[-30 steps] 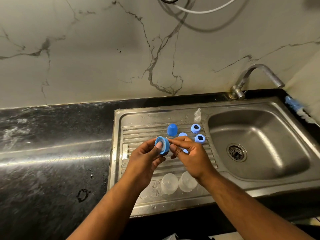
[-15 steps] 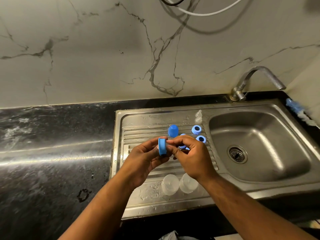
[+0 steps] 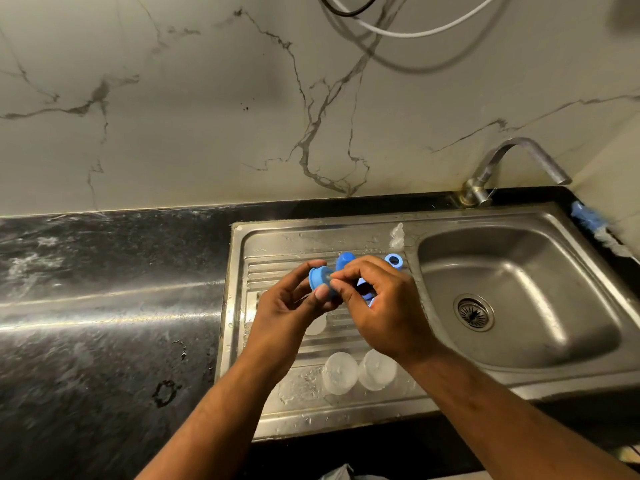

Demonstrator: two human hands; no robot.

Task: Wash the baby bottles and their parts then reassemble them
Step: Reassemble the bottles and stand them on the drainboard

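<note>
While one blue ring (image 3: 320,280) is gripped by the left hand (image 3: 284,317) and pinched by the right hand (image 3: 384,313) above the drainboard (image 3: 277,244), two clear bottles (image 3: 341,374) (image 3: 377,370), one blue cap (image 3: 344,260) and one loose ring (image 3: 393,260) are seen on it.

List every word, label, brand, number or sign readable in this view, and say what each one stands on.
No text can be read anywhere in this view.
Blue ring, gripped by the left hand and pinched by the right hand: no print shows.
Clear bottles on the drainboard: any markings are too faint to tell.
Blue cap, tap, marble wall: plain, no lettering.
</note>
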